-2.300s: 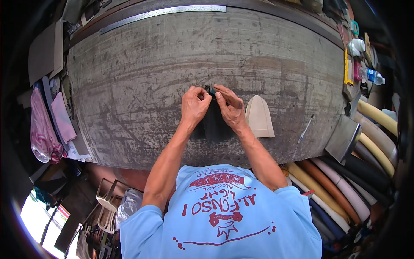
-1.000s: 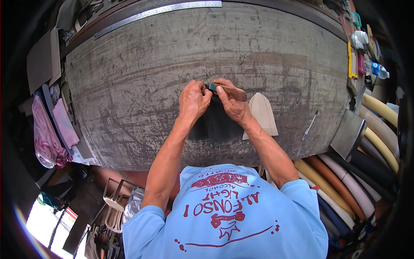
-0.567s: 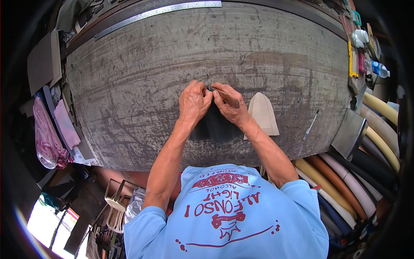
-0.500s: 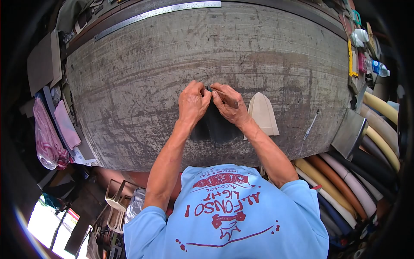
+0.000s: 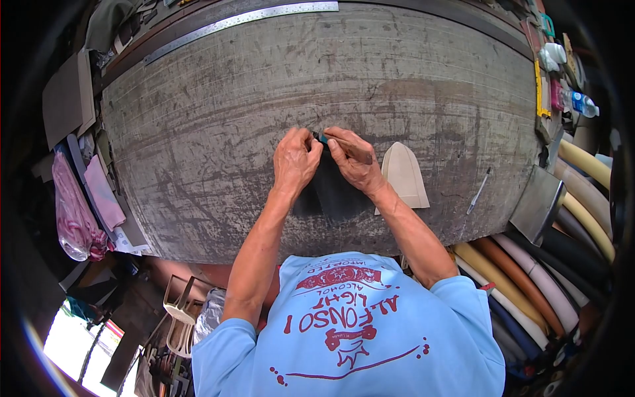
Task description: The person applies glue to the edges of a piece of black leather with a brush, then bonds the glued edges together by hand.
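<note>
Though right hand [image 5: 358, 169] grips partly hidden brown object [image 5: 362, 157], cannot tell whether left hand [image 5: 296, 161] pinches anything.

Two bare hands: one left hand [image 5: 295, 164] and one right hand [image 5: 358, 163]. One small teal object [image 5: 323, 139]; anything else between the hands is too hidden to count. One tabletop [image 5: 218, 112]. One metal ruler [image 5: 251, 16], one pen [image 5: 478, 192], one beige pointed piece [image 5: 403, 175]. One yellow strip [image 5: 539, 91], one water bottle [image 5: 582, 104]. One pale chair [image 5: 179, 312], one pink bundle [image 5: 74, 208]. One blue shirt [image 5: 397, 337]. At least eight rolls [image 5: 526, 283], some partly hidden, so their full number cannot be told.
</note>
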Action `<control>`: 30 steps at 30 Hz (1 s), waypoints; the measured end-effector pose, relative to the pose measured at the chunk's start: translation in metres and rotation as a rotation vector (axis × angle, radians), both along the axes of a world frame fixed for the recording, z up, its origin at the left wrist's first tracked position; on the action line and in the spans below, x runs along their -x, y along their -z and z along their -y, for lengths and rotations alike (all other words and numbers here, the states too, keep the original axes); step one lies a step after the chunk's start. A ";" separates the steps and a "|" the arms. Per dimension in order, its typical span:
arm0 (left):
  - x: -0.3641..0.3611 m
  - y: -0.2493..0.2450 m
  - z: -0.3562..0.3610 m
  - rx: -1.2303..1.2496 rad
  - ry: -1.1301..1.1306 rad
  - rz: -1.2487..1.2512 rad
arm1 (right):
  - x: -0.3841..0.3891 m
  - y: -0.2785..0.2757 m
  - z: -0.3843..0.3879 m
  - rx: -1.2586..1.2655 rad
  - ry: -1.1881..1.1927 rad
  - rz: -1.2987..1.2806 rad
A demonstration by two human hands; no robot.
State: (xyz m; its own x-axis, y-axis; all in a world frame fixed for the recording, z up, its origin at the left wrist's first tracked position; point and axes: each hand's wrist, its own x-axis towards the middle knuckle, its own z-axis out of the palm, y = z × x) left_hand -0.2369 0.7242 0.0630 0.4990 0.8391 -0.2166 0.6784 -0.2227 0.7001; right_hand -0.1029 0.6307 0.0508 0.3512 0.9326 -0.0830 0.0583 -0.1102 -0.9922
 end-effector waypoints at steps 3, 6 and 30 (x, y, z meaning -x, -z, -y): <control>-0.001 0.000 -0.001 0.009 0.003 0.011 | 0.000 0.003 0.001 0.005 -0.003 0.023; 0.000 0.000 -0.001 0.016 0.009 0.008 | 0.000 0.003 0.001 0.016 0.000 0.014; 0.013 -0.008 0.018 0.033 -0.156 0.086 | -0.046 -0.016 0.000 -0.012 0.316 -0.369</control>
State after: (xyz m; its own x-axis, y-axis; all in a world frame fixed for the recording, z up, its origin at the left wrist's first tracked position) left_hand -0.2496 0.7066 0.0709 0.3808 0.9010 -0.2076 0.6401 -0.0949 0.7624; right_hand -0.0568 0.6312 0.0672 0.5663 0.7868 -0.2454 -0.3318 -0.0548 -0.9417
